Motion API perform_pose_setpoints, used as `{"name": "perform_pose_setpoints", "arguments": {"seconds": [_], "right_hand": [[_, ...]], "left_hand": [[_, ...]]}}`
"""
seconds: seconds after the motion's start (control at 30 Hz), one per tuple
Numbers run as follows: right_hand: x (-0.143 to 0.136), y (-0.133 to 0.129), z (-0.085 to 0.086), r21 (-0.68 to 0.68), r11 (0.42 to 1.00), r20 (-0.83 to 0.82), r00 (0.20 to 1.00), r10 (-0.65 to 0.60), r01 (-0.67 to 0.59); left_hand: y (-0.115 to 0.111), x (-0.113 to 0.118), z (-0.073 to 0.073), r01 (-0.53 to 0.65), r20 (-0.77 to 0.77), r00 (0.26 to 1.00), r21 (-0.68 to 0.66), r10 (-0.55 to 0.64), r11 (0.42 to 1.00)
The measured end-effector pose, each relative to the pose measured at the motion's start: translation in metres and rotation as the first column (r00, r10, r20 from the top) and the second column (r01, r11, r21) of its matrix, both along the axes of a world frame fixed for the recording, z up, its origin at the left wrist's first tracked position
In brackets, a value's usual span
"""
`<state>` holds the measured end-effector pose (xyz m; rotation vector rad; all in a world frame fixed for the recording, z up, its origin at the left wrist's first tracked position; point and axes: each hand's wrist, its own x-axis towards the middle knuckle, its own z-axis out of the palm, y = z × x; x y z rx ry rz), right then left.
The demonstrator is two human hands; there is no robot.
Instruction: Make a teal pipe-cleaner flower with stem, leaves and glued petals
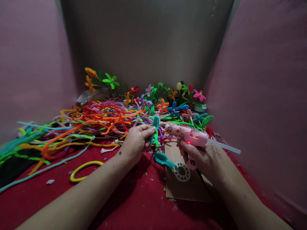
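Note:
Between the thumb and fingers of my left hand (pixel 137 142) is a teal pipe-cleaner petal (pixel 155 121), held upright with a bright green pipe-cleaner piece (pixel 156 138) just below it. My right hand (pixel 200 156) is wrapped round a pink hot glue gun (pixel 185 134). Its nozzle points left toward the petal, apart from it. A red light glows on the gun, and a clear glue stick (pixel 225 146) sticks out of its back. Below my hands lies another teal petal (pixel 164 158), its thin end resting on a white ring with holes (pixel 182 172).
A cardboard piece (pixel 184 191) lies under the ring on the red cloth (pixel 134 204). Loose pipe cleaners (pixel 103 118) are heaped at the left and back. Several pipe-cleaner flowers (pixel 175 109) stand along the rear. A yellow ring (pixel 74 174) sits by my left forearm. Pink panels (pixel 268 95) flank both sides.

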<state>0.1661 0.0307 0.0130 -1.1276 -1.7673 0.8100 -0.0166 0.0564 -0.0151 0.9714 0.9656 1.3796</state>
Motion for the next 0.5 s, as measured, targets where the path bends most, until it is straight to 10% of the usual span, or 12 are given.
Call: {"name": "perform_pose_setpoints", "arguments": {"seconds": [0.5], "right_hand": [[0.0022,0.0007,0.0033,0.079,0.996,0.147,0.988,-0.048,0.036]], "left_hand": [[-0.0006,0.0004,0.0008,-0.008,0.018,1.000,-0.010,0.008,1.000]]}}
